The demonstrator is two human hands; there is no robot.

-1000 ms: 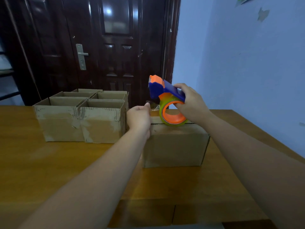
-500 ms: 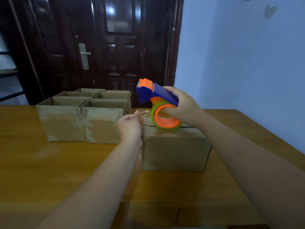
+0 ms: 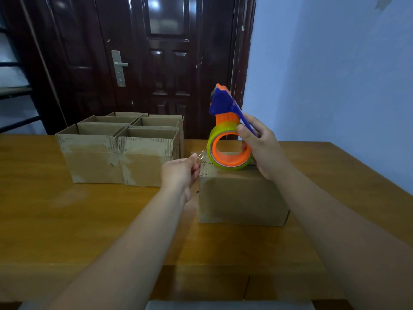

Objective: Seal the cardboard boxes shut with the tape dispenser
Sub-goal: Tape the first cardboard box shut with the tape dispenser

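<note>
The wooden table (image 3: 67, 220) fills the lower half of the frame, running from the left edge to the right. Above it on the right is a pale blue wall (image 3: 335, 74), and a dark panelled door (image 3: 167, 74) takes up the upper middle and left, with a metal handle (image 3: 119, 68) on it.

On the table, left of centre, stands a cluster of open cardboard boxes (image 3: 118, 162), packed side by side with their flaps up. Just right of centre, near that cluster but apart from it, sits the closed box (image 3: 241, 198).

The tape dispenser (image 3: 225, 139) is at the top of that closed box, towards its upper left corner. Its yellow-green roll with the orange core is low, and its blue and orange head is tilted up towards the door. The roll's lower edge seems to rest on the lid, though I can't be certain it touches.

My right hand (image 3: 261, 148) grips the dispenser from the right, thumb over the blue handle and fingers curled round the roll. My left hand (image 3: 180, 173), just left of the box's corner, pinches the loose tape end (image 3: 200, 155) between thumb and forefinger.
</note>
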